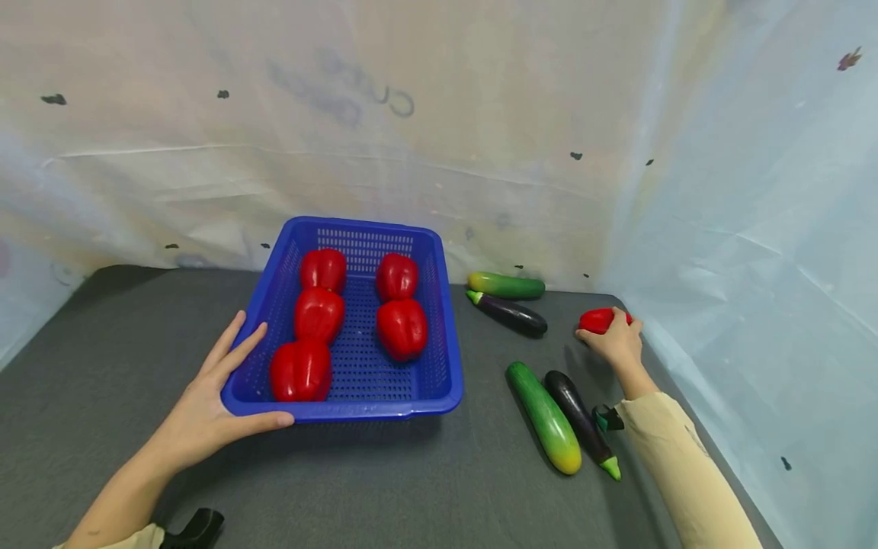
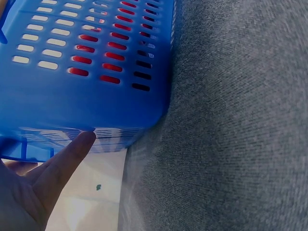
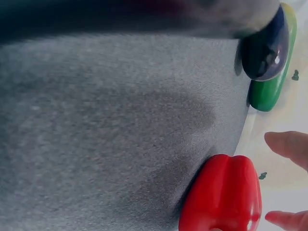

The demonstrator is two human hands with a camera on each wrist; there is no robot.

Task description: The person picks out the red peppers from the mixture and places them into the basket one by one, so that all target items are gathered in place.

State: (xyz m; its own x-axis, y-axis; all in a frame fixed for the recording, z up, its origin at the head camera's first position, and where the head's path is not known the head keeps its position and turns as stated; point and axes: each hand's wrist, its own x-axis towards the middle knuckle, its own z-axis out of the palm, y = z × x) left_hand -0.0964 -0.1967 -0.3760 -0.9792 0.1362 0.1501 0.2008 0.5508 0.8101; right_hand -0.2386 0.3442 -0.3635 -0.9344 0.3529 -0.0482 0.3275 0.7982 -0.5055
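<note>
A blue plastic basket with slotted walls holds several red bell peppers. My left hand spans its near left corner, thumb along the front rim and fingers stretched along the left side. In the left wrist view, one straight finger lies against the basket wall. Far to the right, my right hand is spread over another red bell pepper. The right wrist view shows this pepper on the grey surface, with two fingertips apart from it at its side.
Between basket and right hand lie two eggplants, one farther back and one nearer. Beside each is a green, yellow-tipped squash-like vegetable, one at the back, one in front. Pale sheeting rises behind the grey table.
</note>
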